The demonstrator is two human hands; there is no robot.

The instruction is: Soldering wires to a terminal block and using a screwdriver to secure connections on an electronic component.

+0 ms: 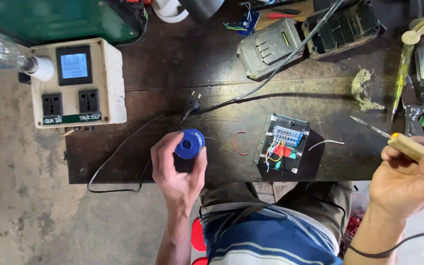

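Head view, looking straight down on a dark wooden workbench [182, 68]. Left hand [177, 167] comes up from the near edge, wrist straight, thumb and fingers curled and clamped around a small blue spool [190, 144], which it holds just above the bench. Taking the clear circuit box [283, 143] with its coloured wires as the landmark: the spool sits well to the left of it, with a short red wire loop [239, 143] lying between them. Right hand [406, 179] is off to the right of the box, past the bench's near edge, forearm angled in from the lower right, fingers wrapped tight around the wooden handle of a soldering iron [393, 137]. Its thin metal tip points up and left, toward the box but well apart from it. Beyond the box, a black plug [191, 105] rests on the bench; far left of it stands a cream socket tester [77, 83] with a lit screen.
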